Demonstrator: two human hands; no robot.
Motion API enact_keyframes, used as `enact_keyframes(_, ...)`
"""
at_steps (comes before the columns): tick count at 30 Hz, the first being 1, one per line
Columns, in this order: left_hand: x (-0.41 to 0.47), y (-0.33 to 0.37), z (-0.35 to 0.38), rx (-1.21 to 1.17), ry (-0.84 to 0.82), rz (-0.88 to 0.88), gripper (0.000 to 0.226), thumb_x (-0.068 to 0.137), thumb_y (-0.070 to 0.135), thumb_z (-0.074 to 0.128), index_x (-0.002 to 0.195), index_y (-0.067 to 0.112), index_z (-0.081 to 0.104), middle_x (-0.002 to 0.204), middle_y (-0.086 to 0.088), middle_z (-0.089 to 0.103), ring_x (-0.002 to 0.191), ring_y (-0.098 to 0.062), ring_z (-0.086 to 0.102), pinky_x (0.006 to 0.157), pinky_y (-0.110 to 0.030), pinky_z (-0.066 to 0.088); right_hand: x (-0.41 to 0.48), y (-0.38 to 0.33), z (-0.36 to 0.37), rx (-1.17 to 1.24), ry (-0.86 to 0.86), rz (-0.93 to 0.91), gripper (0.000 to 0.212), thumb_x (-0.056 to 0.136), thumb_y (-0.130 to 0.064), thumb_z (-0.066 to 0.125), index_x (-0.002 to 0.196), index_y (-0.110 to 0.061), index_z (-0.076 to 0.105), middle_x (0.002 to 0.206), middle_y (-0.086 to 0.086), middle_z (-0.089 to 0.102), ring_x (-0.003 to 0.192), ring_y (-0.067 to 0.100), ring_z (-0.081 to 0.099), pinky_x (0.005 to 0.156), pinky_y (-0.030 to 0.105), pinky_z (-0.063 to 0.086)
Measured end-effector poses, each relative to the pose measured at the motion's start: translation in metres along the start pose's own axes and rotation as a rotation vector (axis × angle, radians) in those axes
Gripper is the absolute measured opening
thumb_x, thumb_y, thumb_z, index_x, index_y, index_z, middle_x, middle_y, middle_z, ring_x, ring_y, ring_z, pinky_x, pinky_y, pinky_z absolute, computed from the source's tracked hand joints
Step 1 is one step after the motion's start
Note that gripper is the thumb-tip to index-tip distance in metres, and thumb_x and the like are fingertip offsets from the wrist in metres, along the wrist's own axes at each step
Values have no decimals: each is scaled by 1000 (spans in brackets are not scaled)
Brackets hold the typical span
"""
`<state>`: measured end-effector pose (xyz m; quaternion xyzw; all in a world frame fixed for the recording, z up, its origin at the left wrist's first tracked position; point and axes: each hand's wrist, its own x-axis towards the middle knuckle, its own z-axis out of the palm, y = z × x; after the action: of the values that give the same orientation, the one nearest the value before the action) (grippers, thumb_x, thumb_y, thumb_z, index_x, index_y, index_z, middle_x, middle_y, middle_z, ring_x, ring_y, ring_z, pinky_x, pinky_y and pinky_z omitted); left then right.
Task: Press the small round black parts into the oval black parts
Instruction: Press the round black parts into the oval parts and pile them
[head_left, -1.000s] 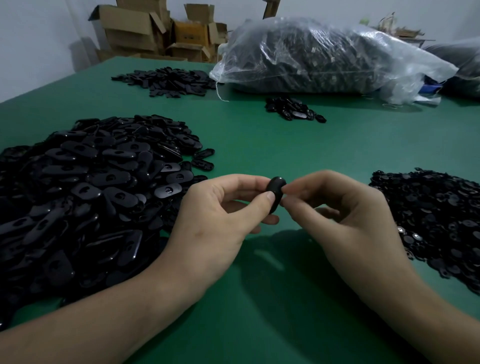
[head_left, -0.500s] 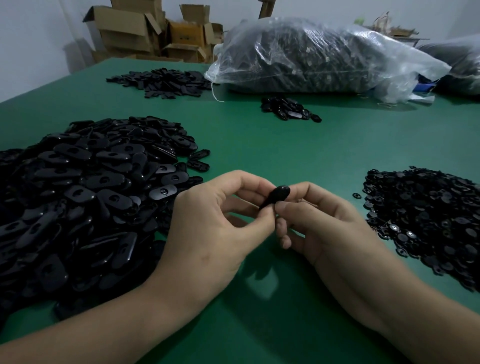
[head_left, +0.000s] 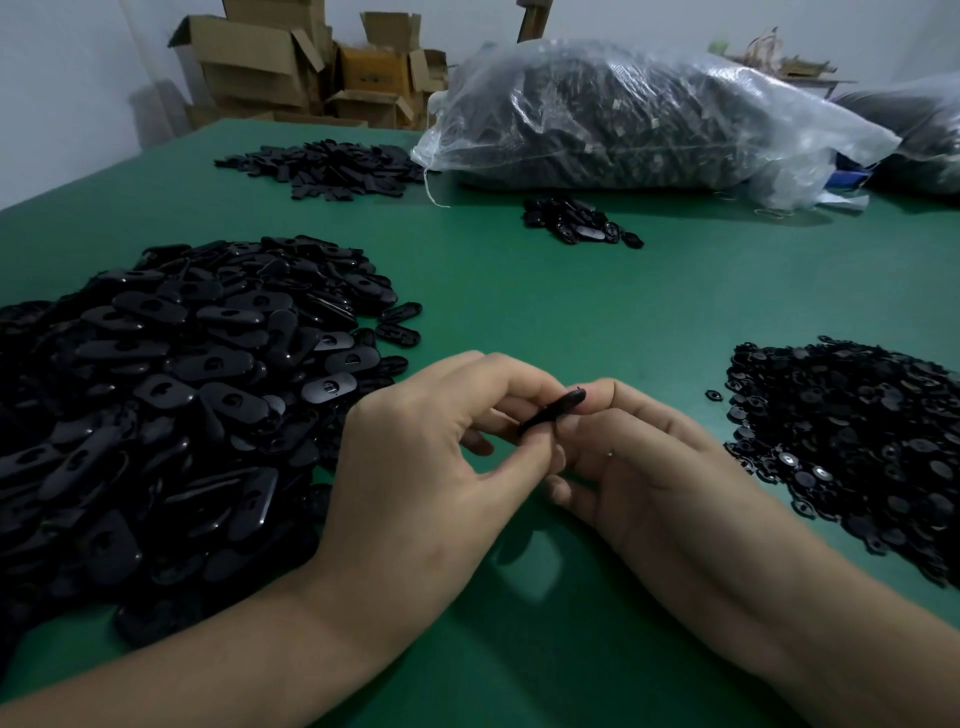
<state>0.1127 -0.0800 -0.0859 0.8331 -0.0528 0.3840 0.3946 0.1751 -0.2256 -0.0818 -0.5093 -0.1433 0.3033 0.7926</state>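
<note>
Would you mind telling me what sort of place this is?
Probably a small assembly workshop: heaps of oval parts and round parts on a green table, with a bulk bag and cartons behind.

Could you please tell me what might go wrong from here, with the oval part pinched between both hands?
1. The oval part is pinched only between the left hand and right hand; it may slip into the pile of oval parts close by and be lost among unfinished ones.
2. The fingers hide whether a round part sits squarely, so it might go in crooked.
</note>
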Motion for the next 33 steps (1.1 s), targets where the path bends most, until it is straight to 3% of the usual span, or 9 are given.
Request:
enact_keyframes(10, 0, -4, -4, 86, -9, 115, 19, 86, 9, 79, 99, 23, 79, 88, 16, 71, 86, 4, 69, 74, -14, 50, 1, 2, -5, 85, -67, 26, 10, 76, -8, 71, 82, -17, 73, 103, 18, 67, 73, 15, 64, 75, 28, 56)
enact_keyframes(15, 0, -6, -4, 113, -2, 147, 17, 90, 12, 77, 101, 24, 78, 88, 15, 71, 84, 2, 68, 73, -15, 50, 1, 3, -6, 110, -78, 35, 12, 75, -7, 73, 85, -14, 72, 90, 10, 69, 73, 16, 66, 82, 31, 58)
enact_keyframes(22, -1, -6, -4, 116, -20, 148, 18, 88, 12, 77, 102, 24, 78, 87, 15, 71, 85, 2, 68, 73, -12, 47, 2, 3, -8, 106, -81, 38, 14, 74, -6, 74, 87, -13, 73, 99, 16, 68, 74, 18, 66, 85, 34, 59)
enact_keyframes(25, 0, -5, -4, 89, -21, 103, 21, 85, 13, 79, 100, 28, 77, 85, 15, 70, 84, 3, 68, 64, -16, 50, 3, 1, -9, 94, -99, 44, 15, 73, -6, 78, 82, -16, 71, 93, 12, 69, 74, 18, 66, 87, 35, 57)
enact_keyframes(28, -1, -6, -3, 78, -28, 85, 23, 84, 12, 81, 99, 29, 77, 84, 15, 71, 84, 2, 69, 58, -23, 50, 4, 1, -11, 117, -112, 59, 22, 69, -8, 82, 83, -17, 68, 102, 17, 68, 75, 19, 66, 88, 36, 57)
enact_keyframes(33, -1, -8, -5, 112, -31, 142, 18, 88, 16, 76, 102, 27, 78, 85, 14, 70, 83, -1, 69, 70, -20, 52, 4, 3, -13, 136, -139, 50, 28, 67, -8, 85, 86, -15, 66, 104, 17, 70, 78, 20, 66, 88, 36, 59)
